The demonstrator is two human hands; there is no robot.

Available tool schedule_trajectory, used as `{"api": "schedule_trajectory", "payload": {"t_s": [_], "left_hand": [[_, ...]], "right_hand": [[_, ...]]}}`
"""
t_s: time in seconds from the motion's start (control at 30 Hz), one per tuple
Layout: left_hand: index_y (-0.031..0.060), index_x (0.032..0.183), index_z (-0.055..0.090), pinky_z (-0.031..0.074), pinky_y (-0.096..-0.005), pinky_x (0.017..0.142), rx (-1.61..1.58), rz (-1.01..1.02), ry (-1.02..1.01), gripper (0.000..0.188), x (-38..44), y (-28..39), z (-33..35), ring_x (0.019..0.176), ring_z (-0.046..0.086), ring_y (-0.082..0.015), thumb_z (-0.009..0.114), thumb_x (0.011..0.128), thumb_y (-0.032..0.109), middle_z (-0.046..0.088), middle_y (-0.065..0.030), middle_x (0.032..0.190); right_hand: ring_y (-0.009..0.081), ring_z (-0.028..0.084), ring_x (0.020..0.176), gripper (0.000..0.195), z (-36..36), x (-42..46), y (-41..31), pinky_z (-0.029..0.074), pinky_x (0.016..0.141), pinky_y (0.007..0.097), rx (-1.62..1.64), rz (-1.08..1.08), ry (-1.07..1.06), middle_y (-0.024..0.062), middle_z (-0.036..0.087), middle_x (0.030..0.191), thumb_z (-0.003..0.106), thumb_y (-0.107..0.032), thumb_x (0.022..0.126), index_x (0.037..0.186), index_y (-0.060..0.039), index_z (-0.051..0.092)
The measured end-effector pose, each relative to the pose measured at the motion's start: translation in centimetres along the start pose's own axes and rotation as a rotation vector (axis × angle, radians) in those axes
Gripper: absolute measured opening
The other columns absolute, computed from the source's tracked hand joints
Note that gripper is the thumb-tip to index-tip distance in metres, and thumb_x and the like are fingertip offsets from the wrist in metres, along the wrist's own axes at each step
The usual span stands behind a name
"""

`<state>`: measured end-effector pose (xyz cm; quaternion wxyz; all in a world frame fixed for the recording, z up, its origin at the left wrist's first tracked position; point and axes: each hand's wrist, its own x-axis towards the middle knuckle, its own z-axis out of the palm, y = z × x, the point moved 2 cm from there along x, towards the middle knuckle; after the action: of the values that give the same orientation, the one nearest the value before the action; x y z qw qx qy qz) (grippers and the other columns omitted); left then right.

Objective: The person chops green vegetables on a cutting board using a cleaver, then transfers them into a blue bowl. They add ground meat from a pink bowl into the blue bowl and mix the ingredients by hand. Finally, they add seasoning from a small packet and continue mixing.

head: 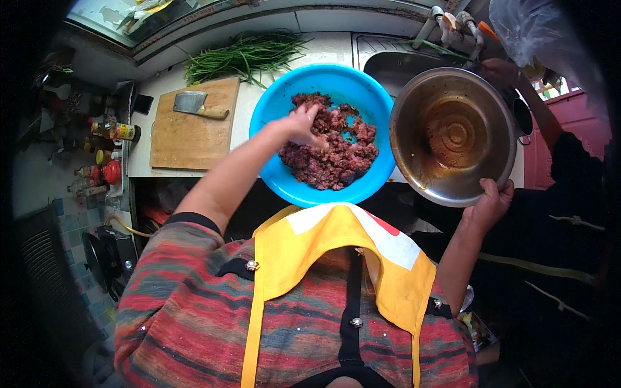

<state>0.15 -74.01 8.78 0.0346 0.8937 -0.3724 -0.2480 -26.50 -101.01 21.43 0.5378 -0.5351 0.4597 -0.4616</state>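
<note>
A blue plastic basin (271, 174) holds a mass of ground meat (335, 165). My left hand (305, 127) rests on the meat with its fingers spread. My right hand (490, 201) grips the lower right rim of a stainless steel bowl (456, 140), which is tilted beside the basin. Brown liquid residue coats the inside of that bowl. To the left, a cleaver (191, 103) with a wooden handle lies on a wooden cutting board (191, 143).
Green chives (242, 56) lie on the counter behind the basin. A sink (402, 65) is partly hidden behind the steel bowl. Another person's hand (502, 72) is near the taps, holding green stalks. Several bottles (127, 132) stand at the left.
</note>
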Motion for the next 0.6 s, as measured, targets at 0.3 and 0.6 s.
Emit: {"api": "schedule_trajectory", "payload": {"t_s": [0.3,0.6], "left_hand": [[0.0036,0.096,0.065,0.049,-0.0445,0.082,-0.111,0.319,-0.099,0.030,1.9,1.1,2.6,0.091,0.061,-0.0376,0.070,0.068,0.011,0.064,-0.0204,0.093],[0.0304,0.140,0.035,0.029,-0.0509,0.108,0.009,-0.089,-0.243,0.092,3.2,2.6,-0.5,0.133,0.028,-0.0430,0.077,0.063,0.058,0.026,-0.0200,0.145]], "right_hand": [[0.0216,0.055,0.091,0.027,0.5,0.2,-0.4,0.038,0.095,0.0360,0.008,0.002,-0.046,0.0094,0.056,0.094,0.055,0.003,0.063,0.090,-0.0023,0.052],[0.0223,0.054,0.089,0.034,-0.3,0.5,0.0,0.040,0.093,0.0356,0.025,0.003,-0.016,0.0112,0.056,0.096,0.056,0.001,0.062,0.095,-0.0013,0.050]]}}
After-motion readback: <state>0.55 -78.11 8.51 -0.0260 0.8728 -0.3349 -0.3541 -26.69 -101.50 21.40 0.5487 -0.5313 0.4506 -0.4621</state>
